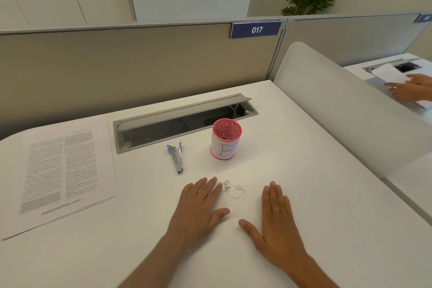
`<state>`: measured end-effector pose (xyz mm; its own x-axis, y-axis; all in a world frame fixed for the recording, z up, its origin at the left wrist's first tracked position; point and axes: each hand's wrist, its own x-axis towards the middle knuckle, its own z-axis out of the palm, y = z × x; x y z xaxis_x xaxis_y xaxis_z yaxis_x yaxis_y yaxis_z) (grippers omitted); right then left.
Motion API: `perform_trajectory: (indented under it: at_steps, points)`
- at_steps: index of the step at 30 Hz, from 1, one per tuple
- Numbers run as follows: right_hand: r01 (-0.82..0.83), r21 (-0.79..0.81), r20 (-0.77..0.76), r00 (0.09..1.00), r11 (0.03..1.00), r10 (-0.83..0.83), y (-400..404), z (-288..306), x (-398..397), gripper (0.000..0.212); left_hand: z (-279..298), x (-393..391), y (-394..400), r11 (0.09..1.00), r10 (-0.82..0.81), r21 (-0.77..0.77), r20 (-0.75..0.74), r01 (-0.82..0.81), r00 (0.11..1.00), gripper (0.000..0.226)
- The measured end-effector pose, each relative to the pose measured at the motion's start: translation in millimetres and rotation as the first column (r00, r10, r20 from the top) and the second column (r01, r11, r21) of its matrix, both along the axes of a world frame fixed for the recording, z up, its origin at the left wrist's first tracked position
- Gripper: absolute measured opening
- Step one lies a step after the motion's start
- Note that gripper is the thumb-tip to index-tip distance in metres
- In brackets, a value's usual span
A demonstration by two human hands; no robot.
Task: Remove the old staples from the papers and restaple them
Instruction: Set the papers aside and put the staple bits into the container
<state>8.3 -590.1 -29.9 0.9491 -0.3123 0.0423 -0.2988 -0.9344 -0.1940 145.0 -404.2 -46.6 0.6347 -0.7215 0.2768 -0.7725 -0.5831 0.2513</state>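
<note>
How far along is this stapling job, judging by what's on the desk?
Pulled staples and paper scraps lie loose on the desk, so removal looks done or well along. Both hands are flat and empty, the left hand and right hand flanking that litter, perhaps to gather it. The stack of papers sits aside and the stapler lies untouched. Whether it is restapled cannot be told.

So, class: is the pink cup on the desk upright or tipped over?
Upright. The pink cup stands on its base on the desk, its open rim facing up, with a few scraps visible inside.

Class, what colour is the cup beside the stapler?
Pink, with a white label, seen in the head view.
</note>
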Motion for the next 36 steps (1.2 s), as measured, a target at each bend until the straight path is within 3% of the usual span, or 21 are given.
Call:
perform_trajectory:
  at_steps: [3, 9, 15, 19, 21, 27, 31, 36]
  points:
    - [0.089, -0.057, -0.097, 0.991, 0.994, -0.095, 9.8, -12.0, -12.3, 0.105, 0.0, -16.9, 1.0, 0.991, 0.012, 0.132, -0.010, -0.010, 1.000, 0.066]
    - [-0.036, -0.097, -0.107, 0.994, 0.995, 0.025, 27.9, -9.0, 10.1, 0.088, 3.7, -25.6, -3.7, 0.977, 0.067, 0.209, -0.061, -0.053, 0.996, 0.064]
    - [-0.247, -0.007, -0.144, 0.959, 0.969, 0.243, 17.2, 7.2, 39.0, 0.089, 4.7, -4.0, -5.6, 0.970, 0.001, 0.242, -0.089, 0.020, 0.996, 0.062]
    - [-0.291, 0.142, -0.103, 0.946, 0.946, 0.306, 0.7, 27.3, 54.3, 0.089, 12.8, 11.2, -10.4, 0.993, 0.057, 0.117, -0.252, -0.028, 0.966, 0.083]
    - [-0.296, 0.191, -0.077, 0.946, 0.936, 0.315, -4.3, 37.1, 62.7, 0.083, 24.3, 17.8, -16.6, 0.988, 0.091, 0.148, -0.295, -0.049, 0.951, 0.087]
    - [-0.419, 0.111, -0.274, 0.859, 0.901, 0.433, -2.3, 53.6, 89.7, 0.061, 46.9, 26.3, -35.0, 0.993, 0.081, 0.116, -0.428, -0.034, 0.900, 0.054]
    - [-0.503, -0.008, -0.249, 0.838, 0.864, 0.485, 2.8, 52.8, 89.3, 0.044, 52.2, 26.0, -41.0, 0.992, 0.126, 0.053, -0.497, -0.115, 0.858, 0.042]
    - [-0.522, -0.118, -0.315, 0.826, 0.845, 0.467, 9.5, 55.2, 91.9, 0.034, 51.7, 24.5, -45.6, 0.987, 0.159, 0.093, -0.503, -0.129, 0.850, 0.036]
